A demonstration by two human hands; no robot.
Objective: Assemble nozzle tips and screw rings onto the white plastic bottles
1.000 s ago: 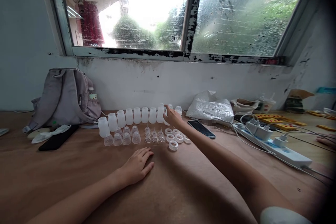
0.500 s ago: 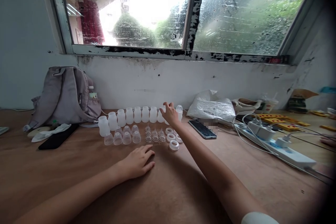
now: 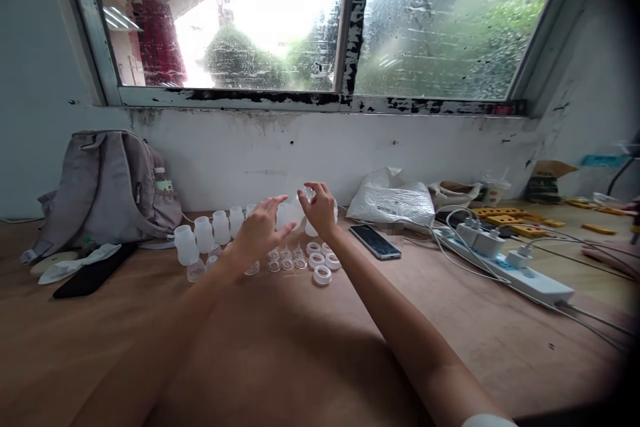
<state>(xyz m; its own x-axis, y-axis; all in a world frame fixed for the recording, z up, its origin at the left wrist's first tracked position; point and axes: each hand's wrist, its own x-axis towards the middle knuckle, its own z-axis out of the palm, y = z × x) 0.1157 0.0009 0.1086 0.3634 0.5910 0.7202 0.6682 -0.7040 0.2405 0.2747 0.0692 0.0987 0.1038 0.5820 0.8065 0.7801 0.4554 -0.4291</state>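
Note:
A row of frosted white bottles [image 3: 204,234] stands along the back of the table. My left hand [image 3: 260,230] is open, thumb and fingers spread, in front of the middle of the row. Beside it my right hand [image 3: 320,210] is raised at the row's right part, its thumb and index finger around the top of a bottle. Clear dome caps [image 3: 196,269] stand in front of the row, partly hidden by my left arm. Small clear nipple-shaped pieces [image 3: 287,262] and several white rings [image 3: 322,275] lie below my hands.
A dark phone [image 3: 375,241] lies right of the rings, with a silver bag [image 3: 395,201] behind it. A power strip [image 3: 525,280] with cables is at the right. At the left are a grey backpack [image 3: 110,187] and a black pouch [image 3: 95,271].
My left hand has lifted from the table and moved forward to the bottles. My right hand has closed in around a bottle top. The view has shifted slightly to the right.

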